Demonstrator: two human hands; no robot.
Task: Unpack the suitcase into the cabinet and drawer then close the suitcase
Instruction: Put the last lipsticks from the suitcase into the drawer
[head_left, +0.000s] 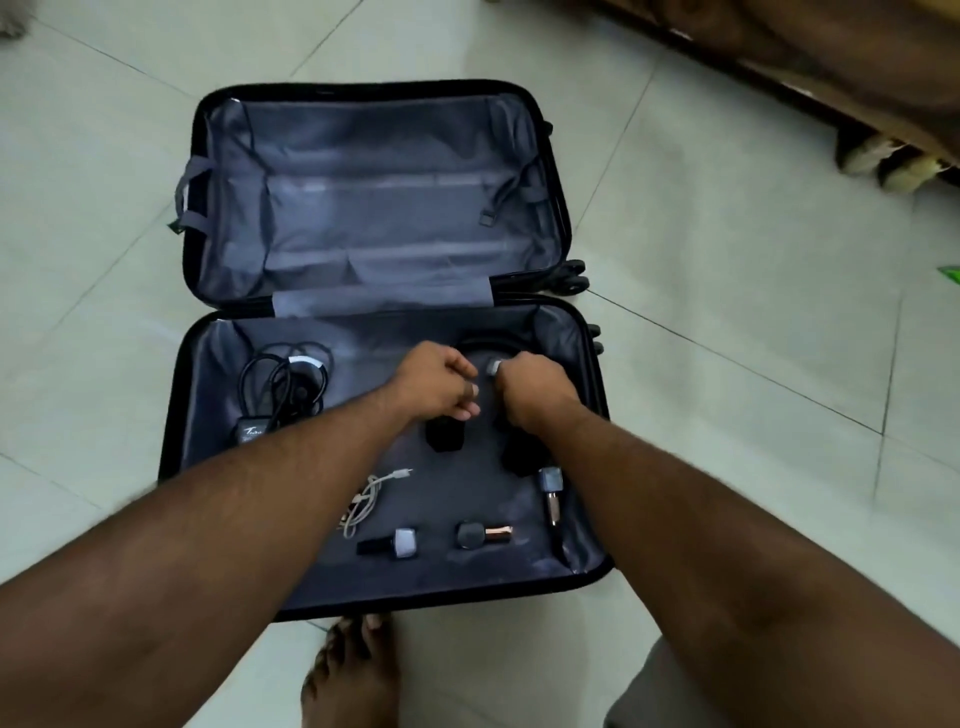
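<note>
A black suitcase (187, 467) lies open on the tiled floor, its far half holding nothing. In the near half lie a black charger with coiled cable (275, 395), a pale cable (366, 501), three small bottles (395, 542) (483, 535) (550, 491) and black headphones (444, 434). My right hand (535, 392) is closed over the headphones' right side, a grey part showing above the fingers. My left hand (436, 382) hovers beside it with curled fingers over the left ear cup; whether it touches is unclear.
Pale tiles surround the suitcase. A dark wooden furniture edge (779, 62) runs across the top right, with light footwear (883, 166) beneath it. My bare foot (353, 670) stands just before the suitcase's near rim. The suitcase wheels (574, 275) stick out to the right.
</note>
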